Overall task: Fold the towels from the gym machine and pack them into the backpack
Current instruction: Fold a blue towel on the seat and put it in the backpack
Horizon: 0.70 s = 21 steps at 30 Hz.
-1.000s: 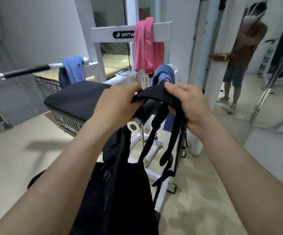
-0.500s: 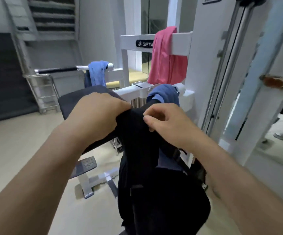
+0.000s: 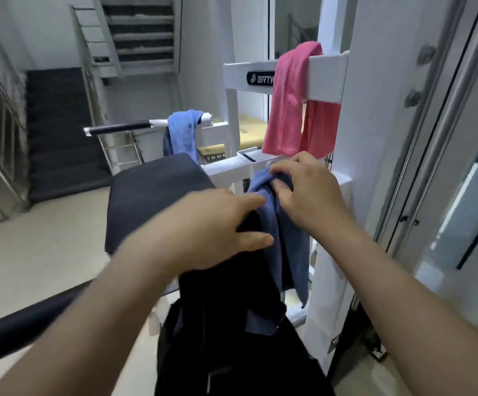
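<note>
Gym room, white machine (image 3: 327, 78): dark blue towel (image 3: 289, 247) hangs at its near side, right hand (image 3: 306, 190) gripping its top with curled fingers. Left hand (image 3: 212, 232), just left, clasps the black backpack (image 3: 232, 324) hanging beneath. Pink towel (image 3: 286, 110) and light blue towel (image 3: 184, 132) drape farther back.

A pink cloth towel (image 3: 286, 110) hangs high on the white metal gym machine (image 3: 235, 81). A dark blue cloth towel (image 3: 289, 247) hangs below it, with a black fabric backpack (image 3: 232, 352) in front and a light blue cloth towel (image 3: 183, 132) to the left.
</note>
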Motion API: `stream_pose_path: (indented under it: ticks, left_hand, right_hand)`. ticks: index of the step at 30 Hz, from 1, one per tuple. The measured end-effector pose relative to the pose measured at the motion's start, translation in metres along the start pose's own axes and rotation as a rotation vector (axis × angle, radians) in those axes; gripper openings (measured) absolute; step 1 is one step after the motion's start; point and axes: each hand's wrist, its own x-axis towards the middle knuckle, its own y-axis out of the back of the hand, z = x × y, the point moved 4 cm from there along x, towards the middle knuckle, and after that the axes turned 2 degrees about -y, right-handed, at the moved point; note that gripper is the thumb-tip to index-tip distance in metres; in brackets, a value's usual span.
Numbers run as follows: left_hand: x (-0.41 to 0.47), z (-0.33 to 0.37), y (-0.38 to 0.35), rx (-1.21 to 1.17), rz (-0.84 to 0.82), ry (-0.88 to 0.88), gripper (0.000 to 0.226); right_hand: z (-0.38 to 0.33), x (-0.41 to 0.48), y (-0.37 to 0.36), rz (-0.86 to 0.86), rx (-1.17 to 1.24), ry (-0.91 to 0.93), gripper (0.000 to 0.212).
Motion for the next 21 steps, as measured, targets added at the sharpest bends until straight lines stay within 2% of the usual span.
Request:
stream_pose_path:
  ticks: [2, 3, 6, 8, 11, 12, 14, 16, 17, 19, 21]
  left_hand:
    - [0.011, 0.015, -0.018, 0.102, 0.054, 0.0, 0.049]
    - [0.014, 0.02, -0.019, 0.148, 0.117, 0.018, 0.048]
    - [0.019, 0.028, -0.02, 0.245, 0.285, 0.022, 0.053]
    - [0.023, 0.036, -0.011, 0.189, 0.421, 0.015, 0.057]
    - [0.028, 0.03, -0.012, 0.008, 0.39, 0.085, 0.054]
    - [0.026, 0.023, -0.009, -0.146, 0.427, 0.13, 0.05]
    - [0.016, 0.013, 0.004, -0.596, 0.585, 0.184, 0.037]
    - [0.0, 0.0, 0.018, -1.077, 0.764, 0.231, 0.027]
    - [-0.01, -0.007, 0.024, -1.242, 0.846, 0.266, 0.022]
    - [-0.029, -0.019, 0.038, -1.448, 1.019, 0.325, 0.011]
    - [-0.051, -0.034, 0.05, -1.503, 1.182, 0.401, 0.019]
  right_hand:
    - [0.004, 0.012, 0.001, 0.006, 0.109, -0.031, 0.019]
    - [0.007, 0.021, 0.002, 0.0, 0.256, -0.101, 0.016]
    - [0.01, 0.047, 0.008, -0.028, 0.933, -0.371, 0.019]
    - [0.001, 0.063, 0.008, -0.133, 1.412, -0.502, 0.02]
    - [-0.025, 0.077, 0.011, -0.35, 2.002, -0.631, 0.017]
    - [-0.033, 0.08, 0.011, -0.42, 2.087, -0.64, 0.02]
    - [-0.051, 0.084, 0.01, -0.6, 2.206, -0.545, 0.034]
    - [-0.067, 0.083, 0.011, -0.675, 2.149, -0.441, 0.037]
    - [-0.075, 0.08, 0.01, -0.714, 2.104, -0.423, 0.029]
    - [-0.095, 0.069, 0.012, -0.874, 2.104, -0.393, 0.019]
    - [-0.118, 0.058, 0.016, -1.032, 2.046, -0.251, 0.018]
